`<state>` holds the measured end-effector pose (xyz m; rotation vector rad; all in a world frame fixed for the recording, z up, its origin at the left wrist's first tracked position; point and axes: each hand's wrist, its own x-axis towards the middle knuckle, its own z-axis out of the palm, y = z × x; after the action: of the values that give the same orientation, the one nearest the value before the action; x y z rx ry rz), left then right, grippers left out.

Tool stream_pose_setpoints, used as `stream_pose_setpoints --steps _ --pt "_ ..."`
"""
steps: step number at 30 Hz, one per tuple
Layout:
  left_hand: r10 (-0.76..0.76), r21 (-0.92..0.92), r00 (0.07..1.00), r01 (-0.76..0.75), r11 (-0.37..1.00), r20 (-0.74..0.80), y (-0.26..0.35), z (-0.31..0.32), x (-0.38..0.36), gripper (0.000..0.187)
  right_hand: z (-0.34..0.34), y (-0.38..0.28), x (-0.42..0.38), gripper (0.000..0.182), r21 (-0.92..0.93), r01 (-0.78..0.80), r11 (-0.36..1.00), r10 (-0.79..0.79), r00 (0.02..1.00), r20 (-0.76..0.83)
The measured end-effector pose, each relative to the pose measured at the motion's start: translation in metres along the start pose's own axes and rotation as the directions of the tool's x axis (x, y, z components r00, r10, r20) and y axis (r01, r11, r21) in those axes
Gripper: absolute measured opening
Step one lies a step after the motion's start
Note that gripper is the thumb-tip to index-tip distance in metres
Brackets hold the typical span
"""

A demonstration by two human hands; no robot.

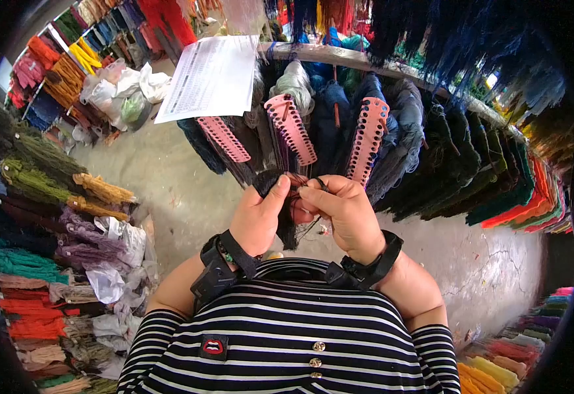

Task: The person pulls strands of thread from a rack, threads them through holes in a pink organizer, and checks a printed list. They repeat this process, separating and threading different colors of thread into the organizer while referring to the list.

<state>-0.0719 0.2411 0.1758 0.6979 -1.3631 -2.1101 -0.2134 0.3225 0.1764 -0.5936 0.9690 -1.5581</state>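
My left hand (260,213) is closed around a bundle of black yarn (289,233), its thumb pressed on top while the loose end hangs below. Beside it, my right hand (342,213) pinches some dark strands of the same yarn between thumb and fingers. The two hands nearly touch in front of my chest. Just beyond them hang three pink perforated cards (291,129) among grey and blue skeins. Thin reddish strands show between my fingers, though where they lead is hidden.
A printed sheet (211,79) lies over the rail (359,60) at the back. Dark, green and orange skeins (530,190) hang to the right. Piles of coloured yarn (31,262) and plastic bags (126,88) stand at the left, on a concrete floor (175,190).
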Motion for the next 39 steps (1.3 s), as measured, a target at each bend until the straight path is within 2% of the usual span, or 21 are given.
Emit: stream_pose_setpoints --steps 2,3,4,5,6,7,8,9,10,11,13,15,16,22,25,28,31,34,39 --pt "0.134 0.107 0.989 -0.127 0.986 -0.056 0.000 -0.001 0.003 0.035 -0.004 0.002 0.002 0.012 -0.106 0.050 0.993 -0.054 0.998 -0.039" --pt "0.200 0.161 0.977 -0.186 0.969 -0.077 -0.001 -0.003 0.005 0.036 -0.005 0.000 0.004 0.013 0.054 0.058 0.997 -0.054 0.996 -0.074" --pt "0.199 0.173 0.971 -0.175 0.969 -0.131 -0.004 -0.008 0.006 0.037 -0.006 -0.002 0.008 0.014 0.213 0.070 0.974 -0.047 0.993 -0.110" --pt "0.154 0.130 0.984 -0.142 0.981 -0.093 0.000 -0.012 0.005 0.033 -0.006 -0.004 0.010 0.016 0.367 0.085 0.927 -0.034 0.989 -0.143" --pt "0.112 0.088 0.992 -0.107 0.990 -0.054 0.005 -0.017 0.003 0.030 -0.011 -0.009 0.009 0.018 0.480 0.010 0.877 0.071 0.986 -0.151" --pt "0.070 0.048 0.997 -0.069 0.996 -0.014 0.007 -0.020 0.002 0.028 -0.020 -0.007 0.009 0.019 0.465 -0.036 0.884 0.073 0.995 -0.063" --pt "0.044 -0.062 0.994 -0.038 0.997 0.099 0.006 -0.021 -0.001 0.034 -0.032 -0.002 0.010 0.019 0.446 -0.080 0.891 0.077 0.997 0.026" --pt "0.025 -0.029 0.994 -0.022 0.999 0.110 0.006 -0.018 -0.001 0.035 -0.038 0.002 0.011 0.020 0.425 -0.123 0.897 0.082 0.990 0.114" --pt "0.004 0.004 0.992 -0.005 1.000 0.123 0.005 -0.012 -0.002 0.037 -0.024 -0.002 0.006 0.019 0.164 -0.019 0.986 0.013 0.999 0.036" --pt "-0.016 0.037 0.990 0.011 0.999 0.137 0.005 -0.008 -0.002 0.039 -0.007 -0.012 0.002 0.018 0.004 -0.068 0.998 0.068 0.998 -0.005" --pt "0.012 0.046 0.988 -0.020 0.999 0.155 -0.004 -0.009 0.000 0.043 0.004 -0.007 0.000 0.016 -0.096 -0.002 0.995 0.003 1.000 0.013" --pt "0.040 0.117 0.992 -0.055 0.992 0.123 -0.009 -0.006 0.002 0.046 -0.001 0.007 0.002 0.013 -0.168 -0.037 0.985 0.036 0.999 -0.009" --pt "-0.005 0.151 0.985 -0.021 0.988 0.175 -0.007 -0.007 0.000 0.049 -0.004 0.012 0.004 0.013 -0.203 -0.056 0.977 0.053 0.998 -0.019" --pt "0.010 0.060 0.972 -0.025 0.998 0.237 -0.003 -0.007 -0.004 0.046 0.001 0.007 -0.004 0.015 -0.078 -0.018 0.997 0.017 1.000 -0.019" --pt "-0.081 0.002 0.975 0.082 0.997 0.207 0.005 -0.006 -0.005 0.047 -0.001 0.008 -0.004 0.014 -0.087 0.039 0.995 -0.041 0.999 -0.017" --pt "-0.053 0.034 0.965 0.046 0.998 0.256 0.000 -0.010 -0.003 0.045 -0.004 0.009 -0.006 0.013 -0.086 0.019 0.996 -0.019 1.000 0.008" --pt "-0.064 0.085 0.970 0.045 0.995 0.233 0.000 -0.004 -0.003 0.042 0.001 0.003 -0.008 0.014 -0.249 0.014 0.968 -0.020 1.000 -0.019" --pt "-0.039 0.112 0.962 0.009 0.994 0.272 -0.003 -0.005 -0.003 0.042 -0.003 0.007 -0.005 0.015 -0.307 0.007 0.952 -0.019 0.999 -0.036" --pt "-0.045 0.071 0.962 0.027 0.997 0.271 0.000 -0.005 -0.005 0.044 -0.006 0.011 -0.005 0.012 -0.175 0.050 0.983 -0.051 0.999 -0.001"
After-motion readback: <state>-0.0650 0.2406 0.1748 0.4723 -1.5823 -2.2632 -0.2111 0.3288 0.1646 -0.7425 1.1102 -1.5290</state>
